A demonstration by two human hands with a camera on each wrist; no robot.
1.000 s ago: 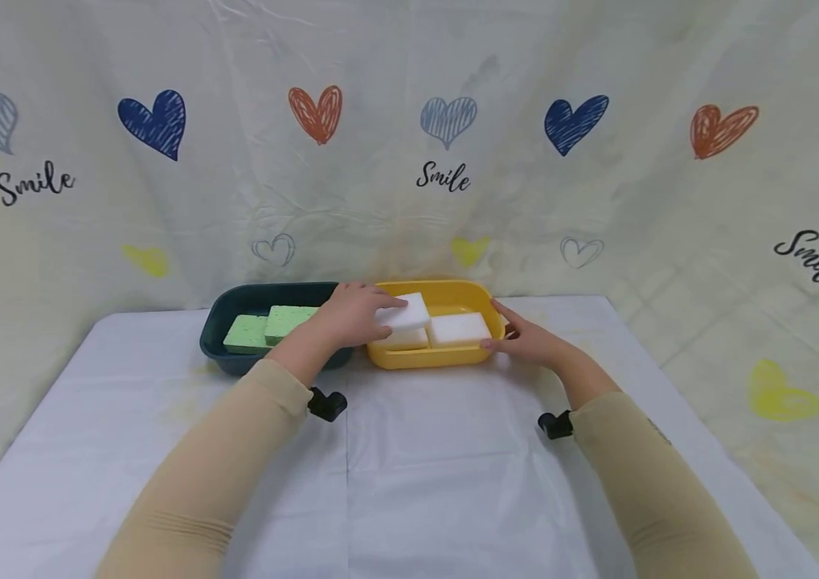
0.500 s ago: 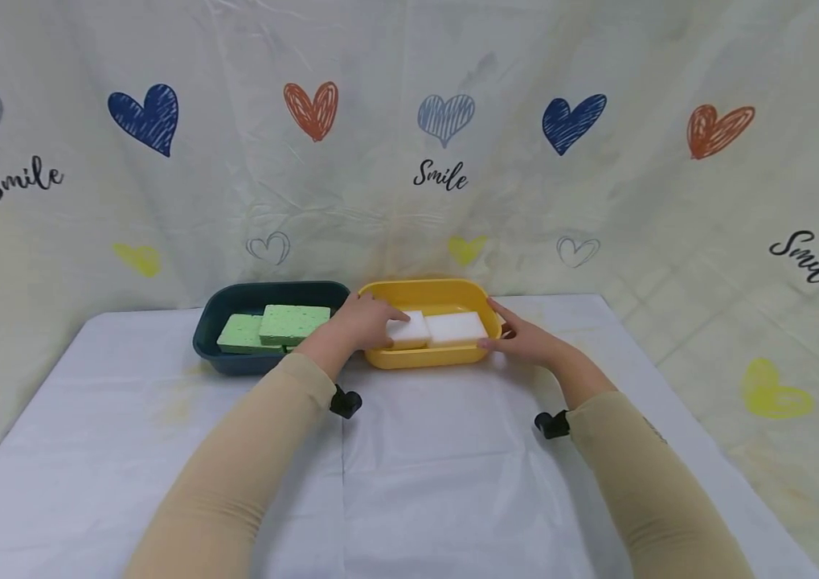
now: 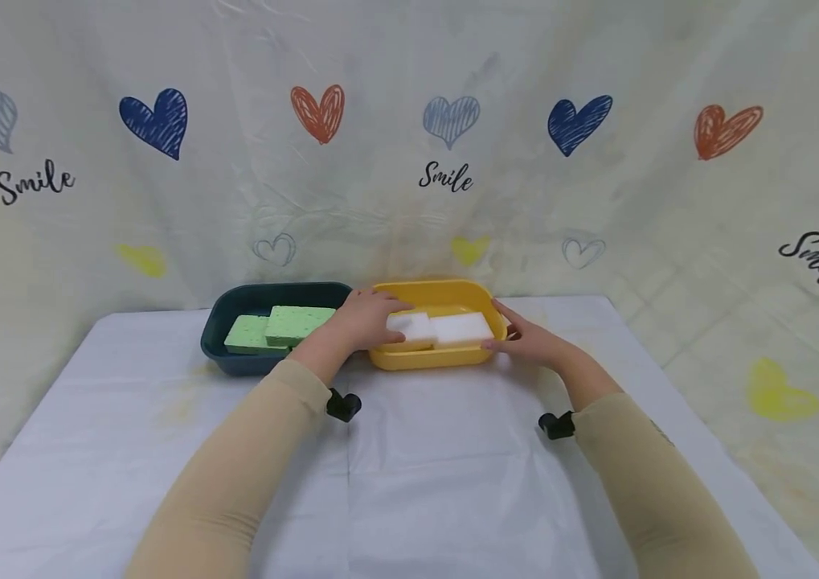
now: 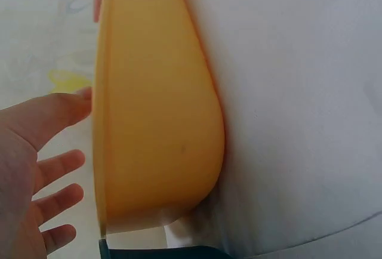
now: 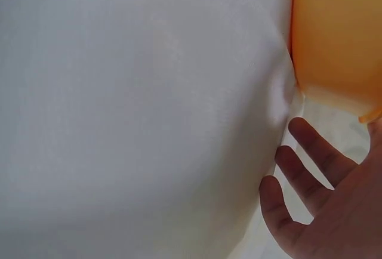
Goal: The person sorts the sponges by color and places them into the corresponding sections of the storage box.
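Note:
In the head view, a yellow plastic basin (image 3: 445, 359) stands at the back of the table with white sponges inside. My left hand (image 3: 366, 319) is over its left end, fingers spread beside the left white sponge (image 3: 418, 326). The right white sponge (image 3: 462, 328) lies alongside it. From the left wrist view, the thumb and fingers are extended behind the basin's rim, apart from one another. My right hand (image 3: 530, 341) touches the basin's right end with thumb and index finger; in the right wrist view its other fingers (image 5: 316, 151) spread loosely outside the basin wall.
A dark green basin (image 3: 239, 363) stands directly left of the yellow one, with pale green speckled sponges (image 3: 299, 323) in it. My left forearm covers part of it. Behind the white-covered table (image 3: 438, 450) hangs a cloth (image 3: 380, 193) printed with hearts.
My left hand has lowered a white sponge into the yellow basin's left side and let go of it, its fingers now slightly raised. The right hand stays at the basin's right end.

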